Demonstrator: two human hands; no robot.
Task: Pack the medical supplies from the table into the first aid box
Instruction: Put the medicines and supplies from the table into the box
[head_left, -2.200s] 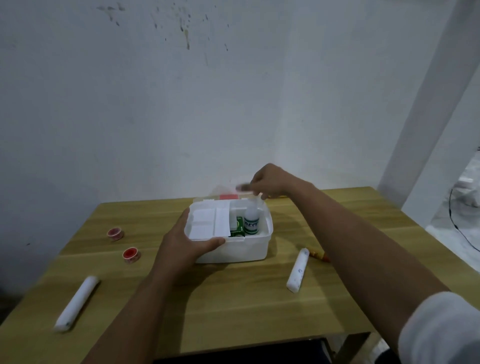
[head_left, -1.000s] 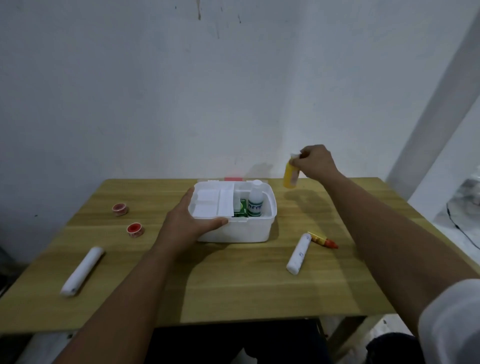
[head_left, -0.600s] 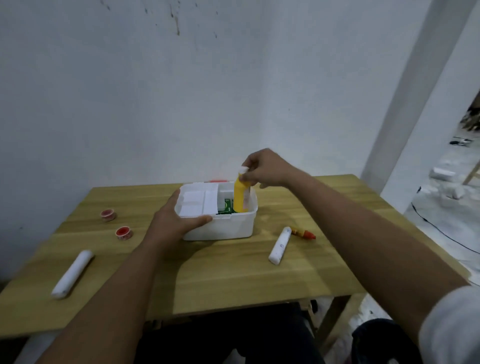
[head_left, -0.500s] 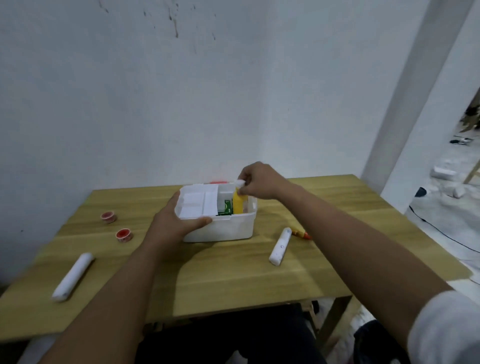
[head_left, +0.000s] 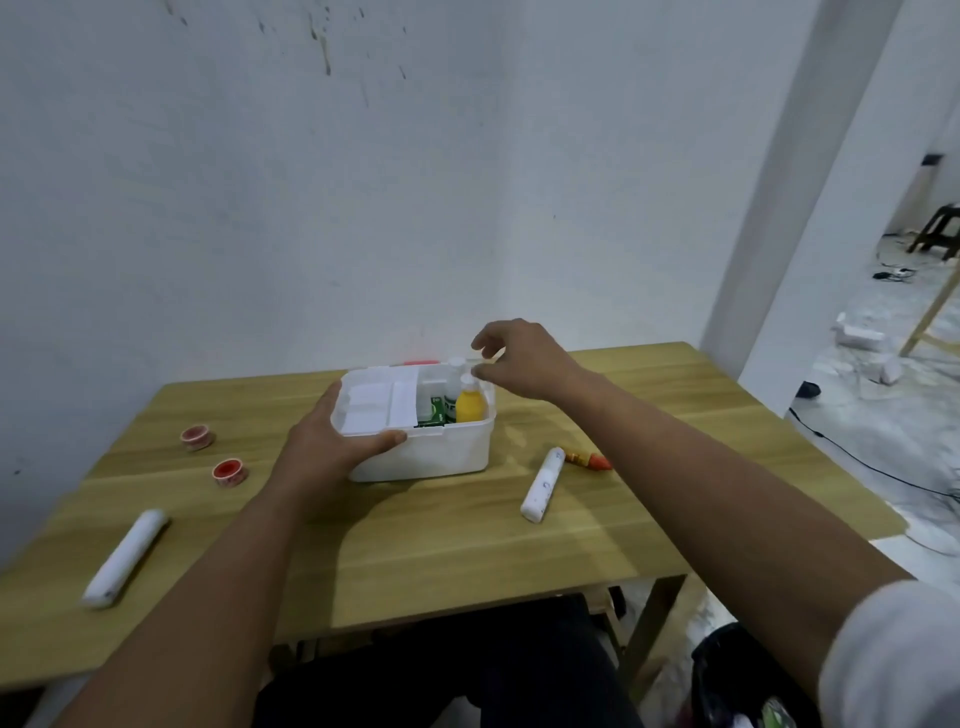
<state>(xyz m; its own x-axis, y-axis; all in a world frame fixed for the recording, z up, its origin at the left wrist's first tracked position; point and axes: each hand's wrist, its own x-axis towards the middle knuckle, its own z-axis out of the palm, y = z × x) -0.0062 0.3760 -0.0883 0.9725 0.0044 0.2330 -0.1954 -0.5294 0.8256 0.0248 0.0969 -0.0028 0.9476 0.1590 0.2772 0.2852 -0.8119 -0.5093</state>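
Yellow bottle (head_left: 470, 407) upright in box (head_left: 426, 457) | right hand (head_left: 524, 358) open | left hand (head_left: 332, 447) gripping box

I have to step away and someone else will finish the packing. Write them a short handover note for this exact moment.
Left hand: gripping the front left corner of the first aid box, steadying it.
Right hand: open and empty, just above the box's right end.
Done: yellow bottle stands upright in the right compartment, beside a white bottle and a green pack.
Left on the table: two red-centred tape rolls and a white roll to the left; another white roll and a small orange-red tube to the right.
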